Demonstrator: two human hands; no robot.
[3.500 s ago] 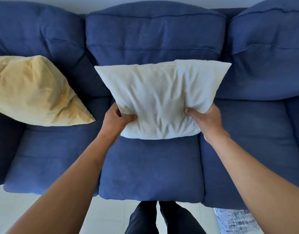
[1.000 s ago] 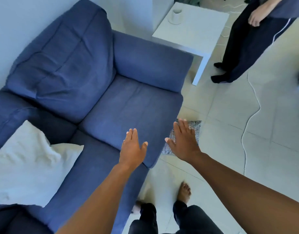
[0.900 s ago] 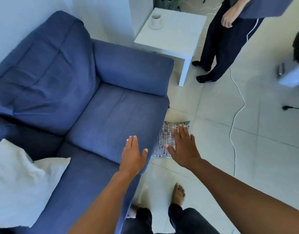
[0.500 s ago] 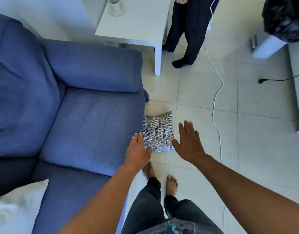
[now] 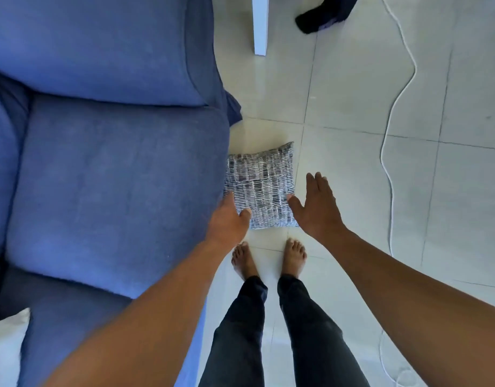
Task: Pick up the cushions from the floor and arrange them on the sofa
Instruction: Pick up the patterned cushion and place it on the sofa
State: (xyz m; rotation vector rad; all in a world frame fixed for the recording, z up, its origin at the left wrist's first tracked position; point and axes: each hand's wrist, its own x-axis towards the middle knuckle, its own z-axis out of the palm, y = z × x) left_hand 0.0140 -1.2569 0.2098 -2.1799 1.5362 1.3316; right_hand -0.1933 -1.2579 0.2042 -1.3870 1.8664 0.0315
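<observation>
The small square cushion with a black-and-white woven pattern [image 5: 259,185] lies flat on the pale tiled floor [image 5: 352,113], its left edge touching the front of the blue fabric sofa [image 5: 115,177], approx. under the overhang of the seat. It is just in front of the person's bare feet [image 5: 268,259].

Both hands hang above it, one per side. The left hand [image 5: 229,219] is over the near-left corner, fingers [image 5: 245,213] loosely spread and holding nothing; whether it touches the fabric I cannot tell. The right hand [image 5: 319,208] is beside the right edge, palm open, fingers [image 5: 320,182] stretched, also empty and not yet on the cushion.

The step in hand, as I judge, is the grasp of this cushion. To do it well: go lower w/ both hands together, take the left and right edges at about the middle, and pinch enough of the stuffing so the soft cover does not slip. The left side is tight against the sofa, so the left fingers should slide between sofa and cushion, or first pull the cushion a little away. Lift straight up, then turn to the free seat.

Further out: a white cushion [image 5: 6,344] already sits on the sofa at the lower-left corner of the view. A white cable [image 5: 391,113] runs over the floor to the right, well apart from the cushion, but take care w/ the feet when stepping. A white furniture leg [image 5: 259,23] stands at top.
</observation>
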